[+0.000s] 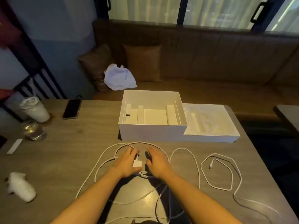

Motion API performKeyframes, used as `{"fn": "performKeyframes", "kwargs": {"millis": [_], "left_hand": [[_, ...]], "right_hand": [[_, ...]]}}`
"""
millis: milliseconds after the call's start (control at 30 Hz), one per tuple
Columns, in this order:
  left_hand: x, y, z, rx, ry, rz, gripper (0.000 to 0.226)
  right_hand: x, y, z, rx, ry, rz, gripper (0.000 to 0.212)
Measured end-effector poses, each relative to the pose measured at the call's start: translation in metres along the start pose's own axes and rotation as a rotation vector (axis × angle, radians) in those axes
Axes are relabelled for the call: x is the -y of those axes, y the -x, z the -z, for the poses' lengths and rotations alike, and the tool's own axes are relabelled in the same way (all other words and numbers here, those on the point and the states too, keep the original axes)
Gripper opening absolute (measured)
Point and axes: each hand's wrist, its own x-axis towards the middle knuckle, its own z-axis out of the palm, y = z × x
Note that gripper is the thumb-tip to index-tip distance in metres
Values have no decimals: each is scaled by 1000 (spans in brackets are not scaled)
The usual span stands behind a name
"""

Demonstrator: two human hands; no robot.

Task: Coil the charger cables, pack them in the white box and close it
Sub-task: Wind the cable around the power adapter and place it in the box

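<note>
On the table (64, 159), just in front of the white box (152, 131), both hands hover low over a tangle of loose white charger cables (182, 152). The left hand (126, 164) has its fingers loosely spread beside a small white plug block (137, 163); whether its grip touches the block cannot be told. The right hand (157, 162) is flat, fingers extended, holding nothing. The box stands open, compartments bare, its lid (210, 136) lying against its right side. A connector end (211, 165) lies well apart to the right. Judgement: the coiling step is only beginning. The next move calls for securing one cable end and winding loops small enough for a compartment.
</note>
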Motion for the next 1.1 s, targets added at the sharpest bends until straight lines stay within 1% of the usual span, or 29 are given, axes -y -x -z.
{"fn": "performKeyframes", "kwargs": {"millis": [67, 133, 233, 267, 367, 433, 500, 533, 633, 733, 800, 867, 933, 967, 1033, 1067, 1100], "left_hand": [[1, 0, -1, 64, -5, 56, 74], [3, 0, -4, 97, 2, 89, 77], [1, -4, -7, 90, 150, 182, 79], [-3, -5, -5, 78, 183, 233, 76], [-18, -5, -1, 108, 201, 356, 52], [-24, -6, -5, 143, 300, 414, 47], [-25, -7, -9, 158, 447, 400, 33], [-24, -6, -10, 148, 528, 366, 27], [-26, -2, 3, 76, 720, 235, 31], [-44, 3, 34, -45, 862, 95, 23], [-56, 2, 56, -155, 937, 63, 28], [-67, 0, 78, -226, 1114, 91, 39], [-79, 0, 96, -206, 1340, 125, 53], [-86, 1, 104, -177, 1420, 128, 54], [-98, 3, 120, -97, 1567, 119, 46], [-104, 7, 129, -38, 1643, 120, 37], [-107, 10, 137, 38, 1697, 117, 31]], "right_hand": [[1, 1, 0, 59, -10, -13, 51], [0, 1, -2, 116, 7, -13, 43], [2, -1, -9, 180, 12, -38, 29], [2, -3, -11, 191, 13, -41, 26], [3, -8, -17, 251, -44, -58, 24], [7, -10, -16, 290, -229, -92, 18], [15, -9, -8, 295, -417, -143, 15], [18, -8, -2, 278, -484, -161, 15], [23, -7, 22, 205, -617, -149, 20], [26, -7, 59, 137, -768, -115, 19], [24, -9, 83, 139, -901, -107, 25], [23, -8, 101, 199, -1092, -110, 33], [26, -4, 113, 254, -1207, -84, 43], [28, -3, 118, 264, -1202, -52, 46], [34, -2, 123, 264, -1203, -10, 48], [37, -2, 127, 253, -1247, 1, 47], [36, -3, 129, 250, -1350, 5, 48]]}}
